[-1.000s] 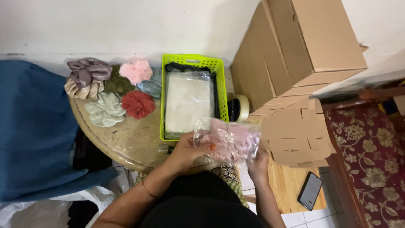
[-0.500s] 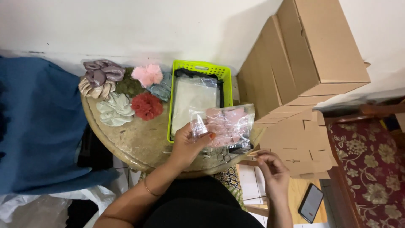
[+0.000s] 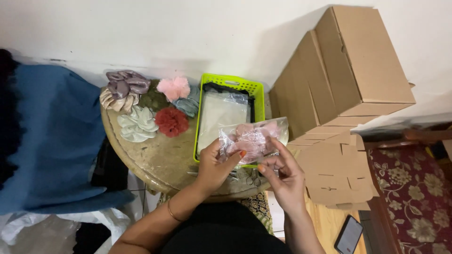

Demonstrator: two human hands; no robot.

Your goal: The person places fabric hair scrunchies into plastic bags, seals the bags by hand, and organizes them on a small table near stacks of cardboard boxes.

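Now the right hand (image 3: 285, 176) is back on the clear plastic packet (image 3: 252, 140) of pink scrunchies, fingertips pinching its 5 o'clock corner, after hanging free below the worktop (image 3: 155, 160) 0.5 s ago. The left hand (image 3: 217, 164) keeps its closed grip on the packet's 8 o'clock edge, thumb on top, so the packet has gone from a 1-hand hold to a 2-hand hold, raised over the near end of the green basket (image 3: 200, 122). Loose scrunchies (image 3: 146, 110) sit unmoved at 10 o'clock, cardboard boxes (image 3: 339, 80) at 2 o'clock.
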